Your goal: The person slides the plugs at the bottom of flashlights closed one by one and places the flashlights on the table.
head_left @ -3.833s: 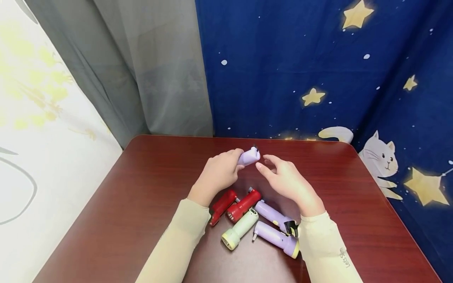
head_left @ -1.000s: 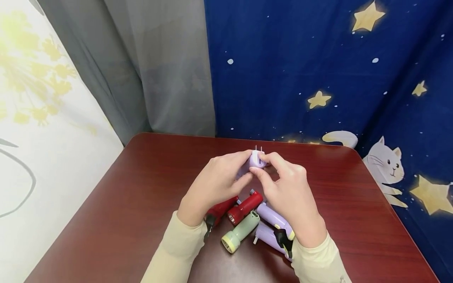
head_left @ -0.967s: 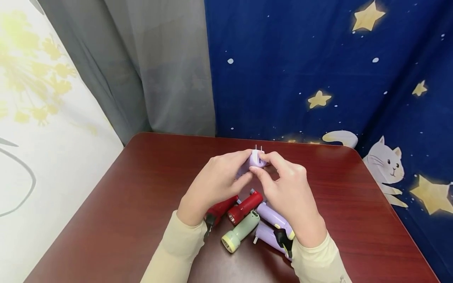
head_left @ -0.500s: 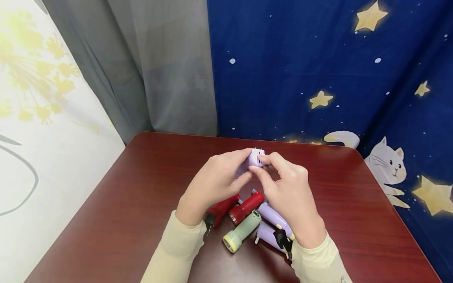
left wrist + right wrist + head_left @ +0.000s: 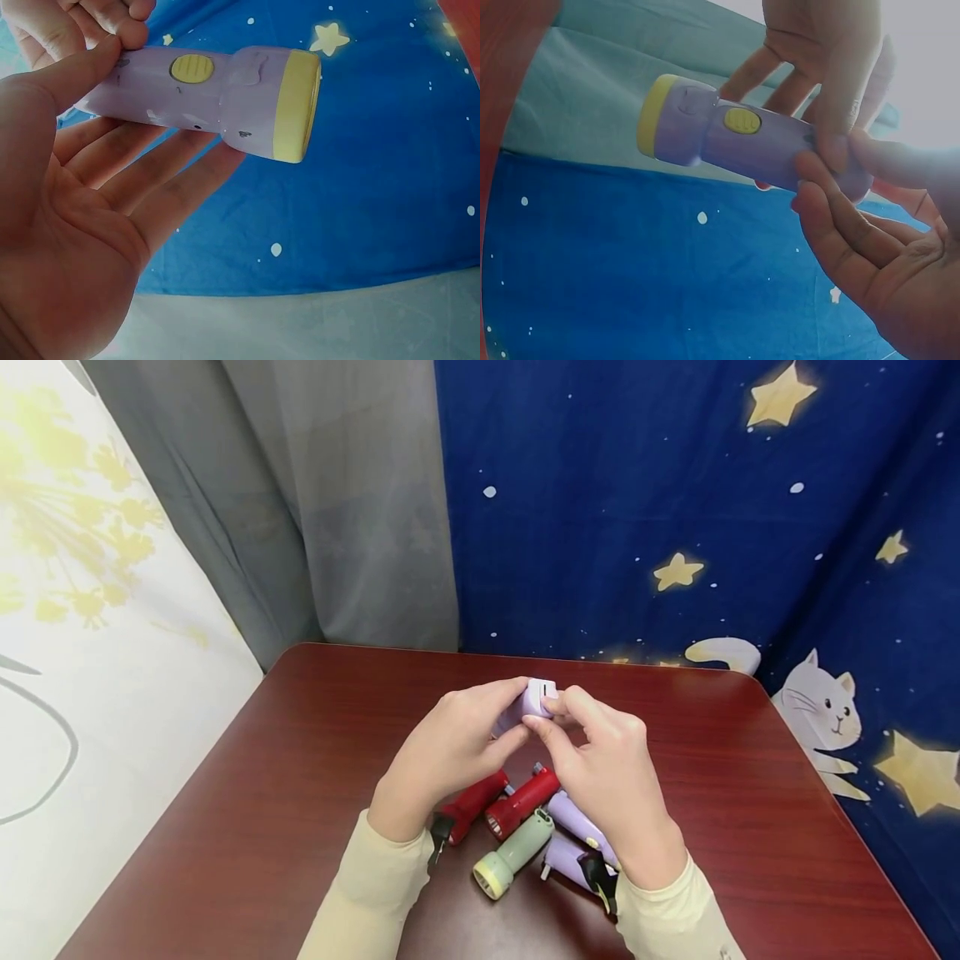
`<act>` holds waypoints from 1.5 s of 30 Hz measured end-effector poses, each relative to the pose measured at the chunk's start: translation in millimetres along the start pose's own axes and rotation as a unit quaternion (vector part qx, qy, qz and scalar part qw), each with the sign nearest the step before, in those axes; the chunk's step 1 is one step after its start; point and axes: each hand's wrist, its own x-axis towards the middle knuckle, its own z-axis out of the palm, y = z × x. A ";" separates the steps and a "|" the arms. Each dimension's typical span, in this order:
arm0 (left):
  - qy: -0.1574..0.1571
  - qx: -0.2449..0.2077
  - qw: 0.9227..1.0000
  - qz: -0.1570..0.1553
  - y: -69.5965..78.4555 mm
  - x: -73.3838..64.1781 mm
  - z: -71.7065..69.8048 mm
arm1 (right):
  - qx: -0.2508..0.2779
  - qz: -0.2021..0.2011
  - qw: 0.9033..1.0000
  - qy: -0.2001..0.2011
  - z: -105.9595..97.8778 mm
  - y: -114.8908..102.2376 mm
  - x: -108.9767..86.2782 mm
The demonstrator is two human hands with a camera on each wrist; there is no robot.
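A purple flashlight is held up above the table between both hands. My left hand grips its body, thumb on one side and fingers along the other. With thumb and fingertips, my right hand pinches the tail end, where a dark slot shows. In the left wrist view the flashlight has a yellow slide switch and a yellow lens ring. The right wrist view shows the flashlight with its lens end pointing away from my right fingers, which partly hide the tail.
Below the hands, a red flashlight, another red flashlight, a pale green flashlight and two more purple flashlights lie close together on the brown table. Grey curtain and blue starry curtain hang behind the table.
The right hand has come in from beside the flashlight to pinch its tail. Two metal prongs that stood up a second ago have folded down out of sight.
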 end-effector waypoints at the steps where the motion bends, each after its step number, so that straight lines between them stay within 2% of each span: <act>1: 0.000 0.001 1.000 0.000 -0.4 0.0 0.3 | 0.000 0.000 1.000 -0.004 0.0 0.2 0.4; 9: -0.005 0.006 1.000 -0.003 -3.2 -1.0 2.5 | 0.012 0.009 1.000 -0.026 2.4 2.3 1.0; 23: 0.006 0.029 1.000 -0.002 -3.2 0.3 1.4 | 0.029 0.037 0.998 -0.046 -0.6 3.0 -0.2; 33: 0.017 0.055 0.998 -0.020 -1.0 0.2 0.6 | 0.024 0.051 0.997 -0.055 0.3 3.3 0.9; 35: 0.010 0.043 0.998 -0.036 -0.3 0.7 0.6 | 0.031 0.055 0.996 -0.057 0.6 3.2 1.2; 38: -0.017 -0.003 0.997 -0.072 0.8 1.8 0.0 | 0.052 0.068 0.994 -0.062 -0.5 2.4 1.6; 41: -0.060 -0.074 0.989 -0.111 1.5 2.6 -1.4 | 0.063 0.084 0.992 -0.072 -3.4 1.9 2.0; 45: -0.094 -0.127 0.979 -0.129 1.0 2.6 -2.5 | 0.042 0.104 0.990 -0.083 -8.1 3.5 1.7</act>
